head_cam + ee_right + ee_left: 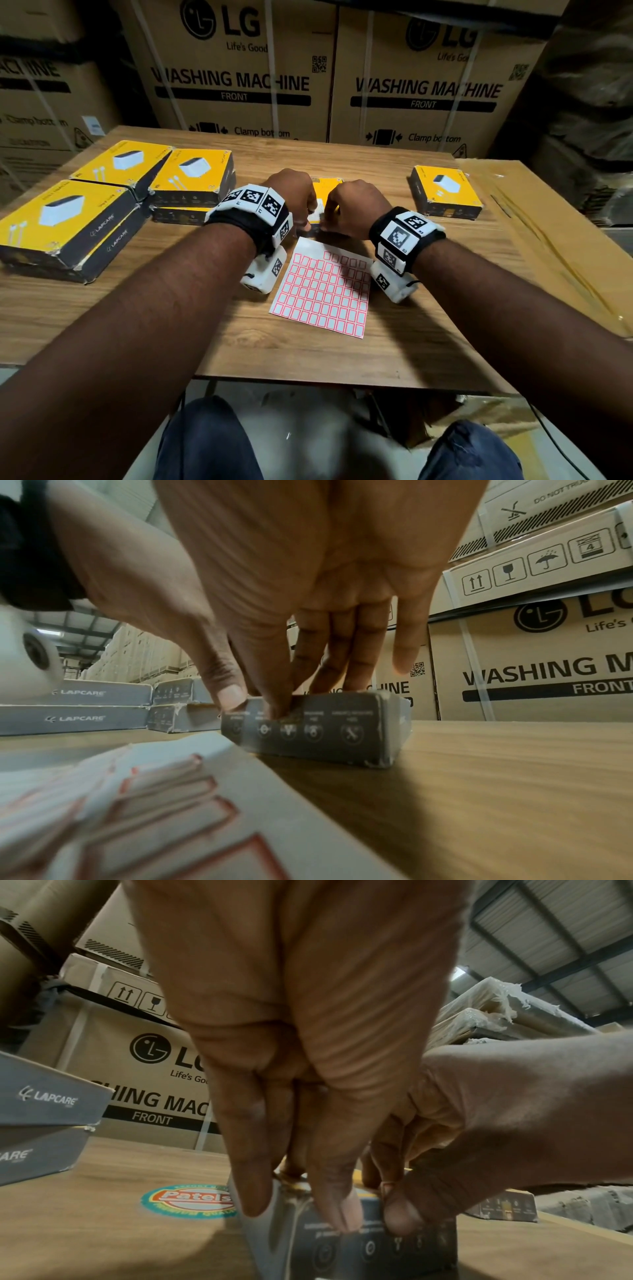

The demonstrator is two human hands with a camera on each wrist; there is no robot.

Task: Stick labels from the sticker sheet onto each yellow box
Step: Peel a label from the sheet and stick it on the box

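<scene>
1. Left hand (297, 198) down on the near left corner of a yellow box (325, 192) at table centre, fingers curled over its edge; from the left wrist view, thumb and fingertips (253, 1196) pressed against the grey side wall at the corner, so gripping the box.
2. Right hand (356, 207) just beside the left, almost touching it, on the same box's near edge; thumb (231, 693) on the top front rim, fingers curled down onto the top face. Whether a label sits pinched under those fingertips: cannot tell, hidden.
3. Sticker sheet (325, 291) flat on the wooden table (428, 342), just nearer than the held box, between the two wrists; red-bordered labels in rows, several outlines in its upper right looking emptied.
4. Two stacks of yellow boxes (68, 222) at far left, each two high, LAPCARE printed on the grey sides; a further pair (191, 181) stacked between them and the hands.
5. One single yellow box (445, 192) well apart on the right, near a flat cardboard sheet (548, 233) over the table's right edge.
6. LG washing machine cartons (239, 75) standing behind the table.
7. Round Patels sticker (192, 1200) on the tabletop beside the held box.
</scene>
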